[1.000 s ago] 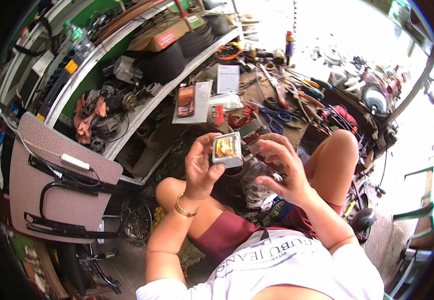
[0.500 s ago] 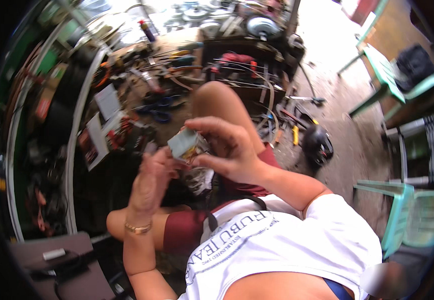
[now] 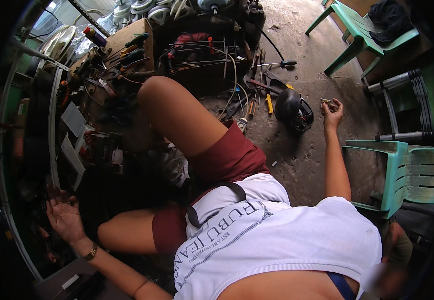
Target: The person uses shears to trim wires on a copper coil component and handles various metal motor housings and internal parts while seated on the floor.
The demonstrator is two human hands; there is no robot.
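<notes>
My right hand [image 3: 333,116] is stretched out over the floor on the right, its fingers curled and closed on a small thin pale piece [image 3: 325,101]. What that piece is, I cannot make out. Left of this hand, apart from it, lies a rounded black housing [image 3: 288,106] with inner parts showing on its side. My left hand [image 3: 66,220] is out at the lower left, palm showing and fingers spread, holding nothing. It is nearest the upright of a metal shelf frame [image 3: 54,130].
Pliers, screwdrivers and a yellow-handled tool [image 3: 269,104] lie on the floor ahead. An open dark box [image 3: 187,67] holds tools and rods. Green plastic chairs [image 3: 364,32] stand at the right, with a folded ladder [image 3: 392,82] between them. A small white bit [image 3: 274,163] lies on the floor.
My hands were together holding a small pale blue-grey box; it is out of sight now. My right hand has moved far right, my left hand down and left. The view has shifted right.
</notes>
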